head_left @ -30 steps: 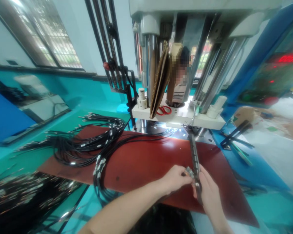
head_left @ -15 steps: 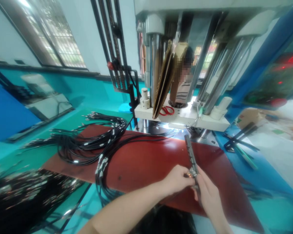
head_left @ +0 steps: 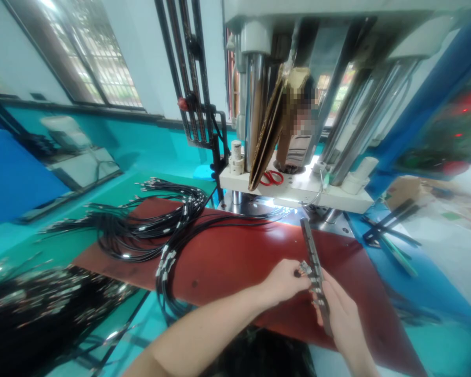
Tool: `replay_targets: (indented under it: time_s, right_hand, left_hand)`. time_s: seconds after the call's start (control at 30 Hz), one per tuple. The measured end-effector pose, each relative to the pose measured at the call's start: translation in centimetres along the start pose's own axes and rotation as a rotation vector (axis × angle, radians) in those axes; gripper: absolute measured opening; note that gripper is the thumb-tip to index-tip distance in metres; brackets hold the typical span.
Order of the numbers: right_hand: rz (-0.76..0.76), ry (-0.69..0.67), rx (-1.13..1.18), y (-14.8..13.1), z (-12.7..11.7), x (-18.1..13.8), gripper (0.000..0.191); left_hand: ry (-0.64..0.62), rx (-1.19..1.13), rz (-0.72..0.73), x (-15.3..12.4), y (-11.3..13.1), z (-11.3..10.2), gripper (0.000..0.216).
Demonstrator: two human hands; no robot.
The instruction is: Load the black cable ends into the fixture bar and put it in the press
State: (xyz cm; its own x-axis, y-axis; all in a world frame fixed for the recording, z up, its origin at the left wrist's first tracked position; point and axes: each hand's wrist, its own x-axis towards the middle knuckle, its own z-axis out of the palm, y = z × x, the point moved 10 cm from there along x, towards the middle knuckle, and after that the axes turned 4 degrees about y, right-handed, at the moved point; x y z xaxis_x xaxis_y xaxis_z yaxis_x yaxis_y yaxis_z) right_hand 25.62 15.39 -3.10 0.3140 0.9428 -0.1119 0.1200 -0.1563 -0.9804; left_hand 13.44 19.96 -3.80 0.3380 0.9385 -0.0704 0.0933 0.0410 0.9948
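We count two hands, a left hand [head_left: 286,283] and a right hand [head_left: 339,314]; one long metal strip [head_left: 313,264] between them; one red mat [head_left: 235,256]; one pair of red-handled scissors [head_left: 270,178] up on the one press machine [head_left: 298,186]. The black cables [head_left: 141,230] are too many and too tangled for us to count; same for the one heap of them at bottom left [head_left: 35,309].

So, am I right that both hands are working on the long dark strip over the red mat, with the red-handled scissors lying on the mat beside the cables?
Not quite: the red-handled scissors lie on the machine's white plate, not the red mat. As the head view shows, the left hand and right hand do meet at the long dark strip over the mat, and the cables do lie there.
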Motion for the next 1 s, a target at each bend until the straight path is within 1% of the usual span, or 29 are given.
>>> replay_targets:
  time_s: [0.13, 0.3, 0.37, 0.47, 0.57, 0.63, 0.7, 0.83, 1.0]
  right_hand:
    - [-0.003, -0.006, -0.036, 0.2, -0.1, 0.2, 0.067]
    - [-0.041, -0.089, -0.120, 0.4, 0.9, 0.3, 0.068]
    - [-0.057, -0.102, -0.143, 0.3, 1.1, 0.2, 0.067]
    - [-0.036, -0.064, -0.096, 0.4, 0.8, 0.2, 0.066]
    - [0.001, -0.020, -0.021, 0.5, 0.3, 0.2, 0.067]
    - [0.012, -0.022, 0.008, 0.4, 0.3, 0.2, 0.067]
    - [0.013, -0.035, 0.016, 0.4, 0.3, 0.2, 0.066]
    - [-0.003, -0.058, -0.001, 0.3, 0.4, 0.3, 0.062]
    - [-0.005, -0.115, -0.032, 0.7, 0.7, 0.3, 0.065]
  left_hand:
    - [-0.004, 0.004, -0.035, 0.2, -0.3, 0.1, 0.013]
    - [0.015, 0.002, -0.052, 0.2, -0.4, 0.1, 0.011]
    - [0.025, 0.014, -0.043, 0.1, -0.3, -0.2, 0.012]
    - [0.017, -0.009, -0.028, 0.1, 0.2, -0.6, 0.017]
    - [0.088, -0.033, -0.070, 0.3, 0.0, -1.7, 0.020]
    - [0.126, -0.058, -0.125, 0.4, -0.4, -2.2, 0.017]
    - [0.102, -0.063, -0.131, 0.4, -0.3, -1.9, 0.015]
    - [0.039, -0.012, -0.074, 0.3, 0.6, -1.2, 0.022]
    - [0.032, -0.019, -0.140, 0.4, -0.1, -1.3, 0.020]
